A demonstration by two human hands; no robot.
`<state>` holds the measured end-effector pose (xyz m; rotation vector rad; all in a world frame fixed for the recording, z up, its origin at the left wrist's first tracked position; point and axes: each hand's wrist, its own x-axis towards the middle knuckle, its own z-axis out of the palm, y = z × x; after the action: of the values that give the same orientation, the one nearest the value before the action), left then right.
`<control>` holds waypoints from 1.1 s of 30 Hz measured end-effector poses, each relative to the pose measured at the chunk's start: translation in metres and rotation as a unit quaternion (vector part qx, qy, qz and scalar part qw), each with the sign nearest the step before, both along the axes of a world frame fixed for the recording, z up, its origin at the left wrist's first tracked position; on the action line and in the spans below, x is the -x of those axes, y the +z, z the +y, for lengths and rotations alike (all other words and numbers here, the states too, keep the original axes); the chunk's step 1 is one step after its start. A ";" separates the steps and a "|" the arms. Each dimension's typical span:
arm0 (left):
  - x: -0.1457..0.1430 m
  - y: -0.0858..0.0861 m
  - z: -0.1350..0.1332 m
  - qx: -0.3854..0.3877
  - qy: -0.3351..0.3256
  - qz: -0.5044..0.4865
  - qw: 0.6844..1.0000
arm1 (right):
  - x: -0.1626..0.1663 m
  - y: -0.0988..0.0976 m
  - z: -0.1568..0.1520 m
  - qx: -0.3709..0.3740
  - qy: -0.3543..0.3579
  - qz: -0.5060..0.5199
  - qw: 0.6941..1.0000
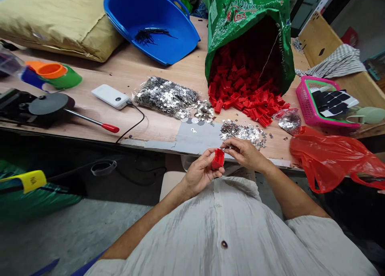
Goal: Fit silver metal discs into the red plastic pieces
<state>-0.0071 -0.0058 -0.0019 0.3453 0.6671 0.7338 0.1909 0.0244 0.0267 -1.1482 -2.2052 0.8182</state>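
My left hand is closed around a small red plastic housing, its open side facing up, just off the table's front edge. Close beside it, my right hand has thumb and forefinger pinched together at the housing's upper right corner; what sits in the pinch is too small to name. Just beyond the right hand lies a spread of small silvery metal pieces. Many more red housings spill from a green woven sack behind them.
A clear bag of metal pieces lies left of centre, near a white power bank with a cable. A lever tool stands at left, a blue basin behind. A pink basket and red plastic bag are at right.
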 end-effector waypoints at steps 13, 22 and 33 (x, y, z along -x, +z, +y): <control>-0.004 0.000 -0.001 0.048 0.008 -0.006 0.999 | 0.000 0.003 0.000 -0.024 0.036 -0.086 0.995; -0.005 0.000 -0.001 0.085 0.014 -0.023 0.996 | 0.001 0.007 0.004 -0.014 0.046 -0.083 0.995; -0.006 -0.004 -0.003 0.100 -0.006 -0.062 0.993 | -0.003 -0.001 0.003 -0.002 0.048 -0.021 0.999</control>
<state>-0.0013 -0.0085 -0.0054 0.1192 0.6141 0.6658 0.1936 0.0270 0.0261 -1.0737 -2.3115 0.8364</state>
